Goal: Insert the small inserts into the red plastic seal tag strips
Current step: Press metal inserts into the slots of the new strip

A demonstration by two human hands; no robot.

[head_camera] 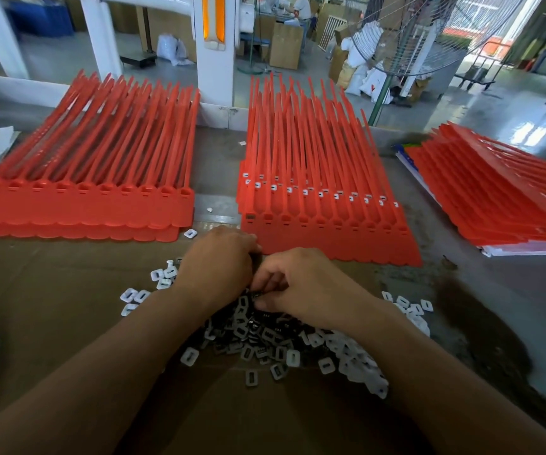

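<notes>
Inserts [265, 343] heaped on the counter [68, 307] just short of the middle strips [324, 238] keep our reach short: our right hand [301, 284] pinches one in a curled grip, while our left hand [219, 261] curls over the pile, what it holds hidden from us.

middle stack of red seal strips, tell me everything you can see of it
The middle stack of red seal strips is glossy red plastic: sheets of joined strips, staggered on the table. Flat tag ends face the person; thin tails point away and lift upward. Heads on the sheets further back hold small white inserts; the front sheet's sockets look dark and empty. The left hand is by its near left corner; contact cannot be told.
</notes>
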